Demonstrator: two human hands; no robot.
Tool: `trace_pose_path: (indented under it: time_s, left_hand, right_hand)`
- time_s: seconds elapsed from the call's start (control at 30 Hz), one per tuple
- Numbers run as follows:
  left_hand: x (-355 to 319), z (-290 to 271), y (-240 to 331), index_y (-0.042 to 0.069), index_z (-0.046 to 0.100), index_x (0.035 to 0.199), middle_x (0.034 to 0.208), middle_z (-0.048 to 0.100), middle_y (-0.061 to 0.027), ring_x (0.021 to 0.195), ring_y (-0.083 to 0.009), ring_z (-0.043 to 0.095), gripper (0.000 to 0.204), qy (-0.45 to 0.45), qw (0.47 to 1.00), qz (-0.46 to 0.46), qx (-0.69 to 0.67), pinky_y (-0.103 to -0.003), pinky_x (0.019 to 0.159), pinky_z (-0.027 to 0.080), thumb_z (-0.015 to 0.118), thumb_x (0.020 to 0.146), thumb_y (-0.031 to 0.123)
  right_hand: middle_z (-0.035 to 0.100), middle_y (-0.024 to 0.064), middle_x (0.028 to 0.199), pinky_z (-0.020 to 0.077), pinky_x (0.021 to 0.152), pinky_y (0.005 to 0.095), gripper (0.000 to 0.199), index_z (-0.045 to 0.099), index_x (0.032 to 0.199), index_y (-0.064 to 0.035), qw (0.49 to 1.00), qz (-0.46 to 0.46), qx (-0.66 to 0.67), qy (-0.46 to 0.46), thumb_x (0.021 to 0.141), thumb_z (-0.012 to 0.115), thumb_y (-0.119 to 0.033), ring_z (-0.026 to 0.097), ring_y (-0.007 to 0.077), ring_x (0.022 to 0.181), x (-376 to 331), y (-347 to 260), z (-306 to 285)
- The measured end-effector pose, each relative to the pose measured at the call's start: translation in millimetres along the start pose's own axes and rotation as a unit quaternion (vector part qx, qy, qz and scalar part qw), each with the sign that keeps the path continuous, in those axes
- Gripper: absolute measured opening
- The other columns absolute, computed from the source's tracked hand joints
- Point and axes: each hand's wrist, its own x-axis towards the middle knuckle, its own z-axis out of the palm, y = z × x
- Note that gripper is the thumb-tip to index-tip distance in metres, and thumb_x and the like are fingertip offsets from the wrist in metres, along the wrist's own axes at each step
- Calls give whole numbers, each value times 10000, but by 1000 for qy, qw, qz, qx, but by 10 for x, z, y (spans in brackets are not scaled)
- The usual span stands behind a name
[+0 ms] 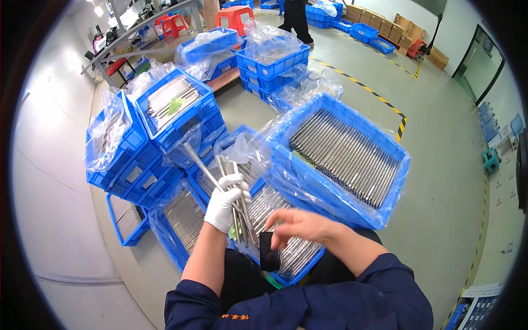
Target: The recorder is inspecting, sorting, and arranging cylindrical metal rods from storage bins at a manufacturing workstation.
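Head view, looking down at two arms in dark blue sleeves (308, 308) coming in from the bottom edge. Left hand (224, 204), wearing a white glove, squeezing tight around a bunch of thin metal rods (234, 190), holding them nearly upright, with one long rod sticking out up and to the left. Right hand (300, 224), bare, reaching across low in front, fingers curled, pinching a small black thing (269, 250) hanging down from the fingertips; hard to tell what that black thing is. Both hands sitting close together, not touching, right over a blue crate (297, 258) lined with clear plastic and filled with more shiny rods.

Just past the hands, leaning up on the right: a big blue crate (344, 151) tilting toward the person, packed with rows of grey rods lying side by side. On the left, lying low on the floor: two more blue crates (129, 220) with rods inside. Above those, stacking up: more blue crates (176, 107), one with a little green thing (175, 105) resting on top of the rods.

Farther back, standing in piles: more blue crates (272, 60) covered with plastic bags. Beyond them, sitting by a grey table: red stools (235, 16). Far away at the top, standing on the floor: a person's dark legs (297, 19). Running across the grey floor: a yellow and black striped line (379, 99). Piling up against the far wall: brown cardboard boxes (396, 25).
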Motion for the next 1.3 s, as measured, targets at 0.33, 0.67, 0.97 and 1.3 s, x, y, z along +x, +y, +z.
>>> trace_pose_path:
  time_s: [0.33, 0.67, 0.97, 1.3]
  left_hand:
    - [-280, 413, -559, -3, 546, 907, 763, 549, -58, 603, -115, 519, 246, -246, 893, -180, 332, -222, 543, 436, 446, 686, -37]
    - [-272, 385, -563, 50, 585, 859, 750, 559, 7, 632, -63, 472, 213, -215, 881, -228, 355, -211, 585, 402, 508, 676, -28]
    - [-301, 409, -556, 49, 591, 839, 763, 571, -2, 617, -67, 493, 180, -193, 892, -234, 335, -209, 575, 415, 502, 696, -13]
    - [-245, 359, -647, 33, 573, 890, 719, 548, -38, 586, -107, 515, 261, -193, 873, -173, 413, -219, 524, 425, 439, 677, -33]
  right_hand:
    - [570, 50, 824, 391, 572, 174, 272, 475, 1101, -17, 920, -253, 106, 279, 873, 415, -152, 455, 55, 614, -33, -274, -618]
    - [571, 41, 832, 403, 624, 202, 262, 512, 1076, -3, 915, -243, -127, 296, 872, 400, -125, 448, 66, 650, -45, -197, -532]
    - [574, 111, 716, 420, 587, 323, 172, 562, 939, -43, 667, -334, -495, 445, 817, 481, -134, 530, 254, 643, 38, -172, -399]
    - [589, 53, 886, 387, 607, 195, 209, 512, 997, -55, 933, -160, 66, 314, 848, 449, -188, 492, 63, 682, -15, -90, -548]
